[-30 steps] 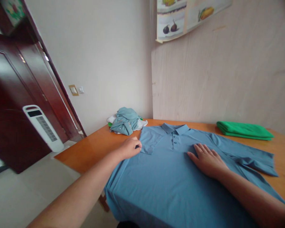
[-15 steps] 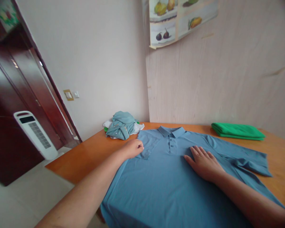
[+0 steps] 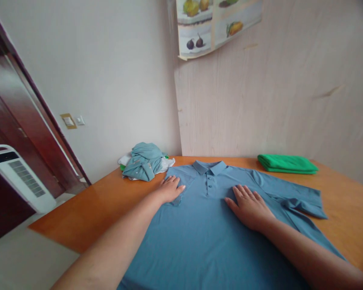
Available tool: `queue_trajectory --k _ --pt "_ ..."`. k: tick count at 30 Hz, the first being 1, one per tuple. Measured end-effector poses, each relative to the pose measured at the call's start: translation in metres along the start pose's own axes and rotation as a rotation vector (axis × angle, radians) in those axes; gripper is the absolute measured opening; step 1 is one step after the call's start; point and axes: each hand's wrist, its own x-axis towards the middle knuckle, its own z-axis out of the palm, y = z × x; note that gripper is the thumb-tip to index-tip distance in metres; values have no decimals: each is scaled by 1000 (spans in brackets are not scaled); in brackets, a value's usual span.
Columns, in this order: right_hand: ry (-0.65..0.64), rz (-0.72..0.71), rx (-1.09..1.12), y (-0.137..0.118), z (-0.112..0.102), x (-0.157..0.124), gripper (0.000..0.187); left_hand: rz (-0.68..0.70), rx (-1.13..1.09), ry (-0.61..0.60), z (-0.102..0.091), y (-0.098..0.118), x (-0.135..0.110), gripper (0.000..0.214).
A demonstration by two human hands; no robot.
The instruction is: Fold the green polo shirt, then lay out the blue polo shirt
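Observation:
A blue polo shirt (image 3: 205, 237) lies spread front-up on the orange wooden table (image 3: 87, 209), collar toward the wall. My left hand (image 3: 170, 189) rests flat on the folded-in left sleeve, fingers stretched out. My right hand (image 3: 248, 205) lies flat on the shirt's chest right of the button placket, fingers spread. The shirt's right sleeve (image 3: 305, 201) lies out on the table with a crease.
A crumpled pile of blue-grey and white clothes (image 3: 145, 161) sits at the table's back left corner. A folded green garment (image 3: 286, 164) lies at the back right by the wall. A white fan heater (image 3: 18, 177) stands on the floor at the left by a dark door.
My left hand has gone from pinching the sleeve edge to lying flat on it. The view has swung to the right; my right hand stays flat on the shirt.

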Motion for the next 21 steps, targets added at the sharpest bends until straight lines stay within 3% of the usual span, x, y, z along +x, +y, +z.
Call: queue_trajectory --k 5,10,15,21 --pt "4 5 20 0 0 0 81 74 -6 30 -1 24 18 53" --pt "-19 12 29 -2 -5 -1 82 124 -36 -61 12 46 19 66" --pt "-51 9 32 -4 -10 -1 82 99 -30 -141 8 46 18 71" --pt "-64 16 46 -5 -12 -1 82 -17 7 -96 1 67 12 81"
